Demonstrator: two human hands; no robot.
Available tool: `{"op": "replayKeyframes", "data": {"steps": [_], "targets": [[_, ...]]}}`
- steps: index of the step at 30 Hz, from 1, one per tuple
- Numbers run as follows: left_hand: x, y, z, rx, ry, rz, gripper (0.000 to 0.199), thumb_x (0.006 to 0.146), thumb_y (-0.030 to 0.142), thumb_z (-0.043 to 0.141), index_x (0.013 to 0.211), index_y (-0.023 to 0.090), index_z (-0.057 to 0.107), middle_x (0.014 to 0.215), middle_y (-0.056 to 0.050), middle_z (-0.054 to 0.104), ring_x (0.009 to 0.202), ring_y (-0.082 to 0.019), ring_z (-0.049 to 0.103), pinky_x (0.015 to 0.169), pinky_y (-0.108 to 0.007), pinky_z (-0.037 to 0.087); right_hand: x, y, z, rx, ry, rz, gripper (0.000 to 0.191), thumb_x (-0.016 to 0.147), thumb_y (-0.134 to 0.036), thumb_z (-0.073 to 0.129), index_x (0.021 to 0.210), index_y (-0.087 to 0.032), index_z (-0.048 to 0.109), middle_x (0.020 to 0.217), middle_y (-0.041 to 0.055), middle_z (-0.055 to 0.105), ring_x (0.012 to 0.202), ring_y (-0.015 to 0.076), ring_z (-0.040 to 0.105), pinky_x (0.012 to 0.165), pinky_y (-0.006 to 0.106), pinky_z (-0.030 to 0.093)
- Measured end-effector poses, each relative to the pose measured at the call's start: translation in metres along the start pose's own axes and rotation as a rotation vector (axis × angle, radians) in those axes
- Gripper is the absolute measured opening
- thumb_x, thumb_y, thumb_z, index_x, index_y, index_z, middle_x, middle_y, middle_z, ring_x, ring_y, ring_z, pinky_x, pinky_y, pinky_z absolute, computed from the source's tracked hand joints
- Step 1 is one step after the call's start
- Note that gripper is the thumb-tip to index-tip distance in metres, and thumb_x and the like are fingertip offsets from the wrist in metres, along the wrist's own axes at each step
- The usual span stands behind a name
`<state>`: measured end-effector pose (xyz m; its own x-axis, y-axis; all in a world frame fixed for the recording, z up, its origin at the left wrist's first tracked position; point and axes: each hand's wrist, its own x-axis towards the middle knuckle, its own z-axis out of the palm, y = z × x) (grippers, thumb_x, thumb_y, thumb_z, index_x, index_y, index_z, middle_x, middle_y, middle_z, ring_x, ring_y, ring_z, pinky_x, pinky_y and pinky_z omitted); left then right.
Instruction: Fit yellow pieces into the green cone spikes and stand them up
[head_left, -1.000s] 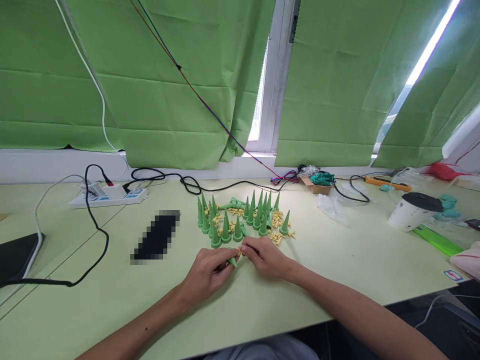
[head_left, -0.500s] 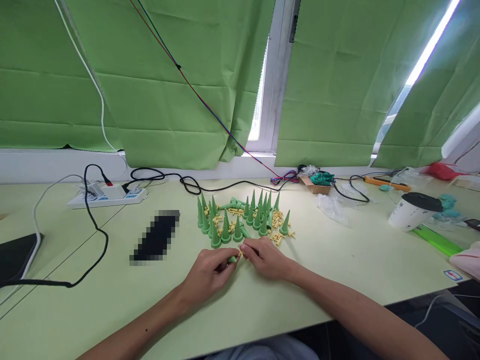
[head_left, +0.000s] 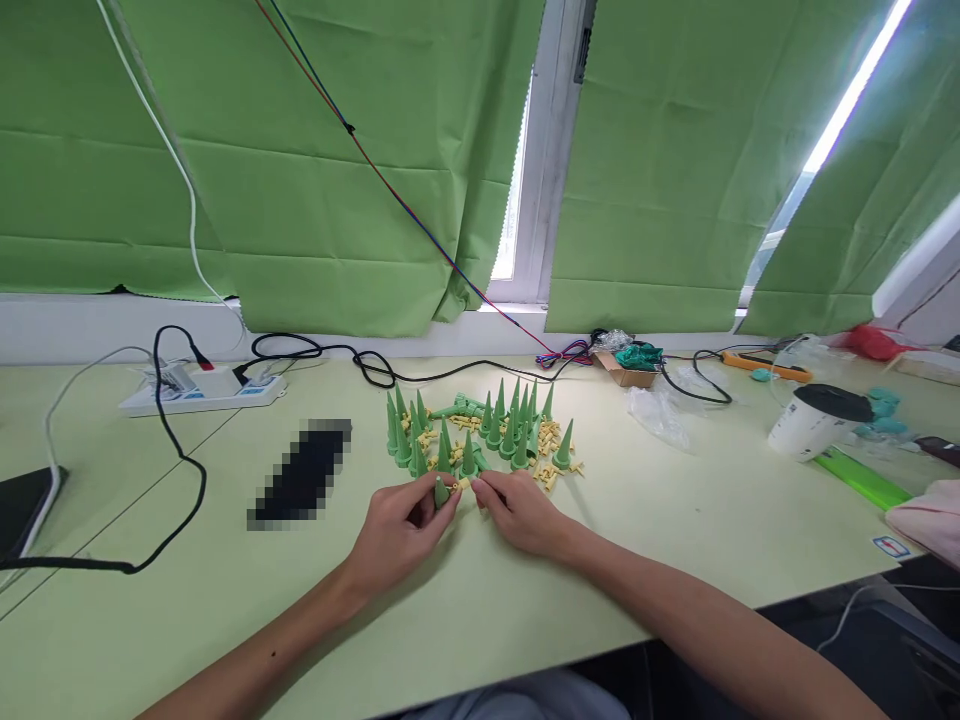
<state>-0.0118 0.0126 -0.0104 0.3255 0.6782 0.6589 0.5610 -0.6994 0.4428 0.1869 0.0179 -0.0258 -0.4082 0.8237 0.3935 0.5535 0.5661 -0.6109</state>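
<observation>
Left hand [head_left: 397,525] clamped on pointed green plastic cone [head_left: 441,493], near centre; right hand [head_left: 525,515] at small yellow plastic piece [head_left: 464,484], grip unclear. Farther: upright green cones [head_left: 564,450], loose yellow pieces [head_left: 550,437]; finished share unclear.

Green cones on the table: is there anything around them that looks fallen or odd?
Nothing looks clearly damaged. Most green cones stand upright, while some green pieces toward the back lie flat, and small yellow pieces are scattered loosely around.

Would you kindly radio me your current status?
Left hand holding green cone. Right hand at yellow piece, grip unclear. Standing cones close beyond.
</observation>
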Motion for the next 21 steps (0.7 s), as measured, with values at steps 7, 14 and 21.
{"op": "replayKeyframes", "data": {"steps": [7,14,21], "targets": [[0.003,-0.003,0.000,-0.026,-0.022,-0.049,0.015,0.090,0.029,0.060,0.087,0.016,0.068,0.050,0.008,0.049,0.043,-0.007,0.042,0.046,-0.017,0.038,-0.003,0.002,0.013,-0.157,-0.025,0.002,0.027,0.099,-0.027,0.048,0.073,-0.021,0.049,0.058,-0.0028,0.049,0.051,0.0121,0.041,0.054,0.027,0.025],[0.004,-0.003,0.002,0.005,-0.074,-0.104,0.022,0.093,0.033,0.055,0.084,0.017,0.068,0.050,0.007,0.048,0.045,-0.008,0.041,0.046,-0.018,0.036,-0.007,-0.002,0.019,-0.336,-0.118,-0.099,0.018,0.099,-0.027,0.049,0.084,-0.019,0.056,0.070,0.0027,0.064,0.056,0.0162,0.054,0.054,0.029,0.024],[0.005,-0.005,0.004,-0.010,-0.098,-0.165,0.027,0.096,0.039,0.051,0.086,0.018,0.065,0.057,0.005,0.057,0.049,-0.009,0.047,0.051,-0.019,0.040,-0.007,-0.004,0.018,-0.359,-0.124,-0.133,0.017,0.099,-0.028,0.048,0.085,-0.019,0.054,0.075,0.0035,0.068,0.059,0.0171,0.058,0.053,0.029,0.023]]}}
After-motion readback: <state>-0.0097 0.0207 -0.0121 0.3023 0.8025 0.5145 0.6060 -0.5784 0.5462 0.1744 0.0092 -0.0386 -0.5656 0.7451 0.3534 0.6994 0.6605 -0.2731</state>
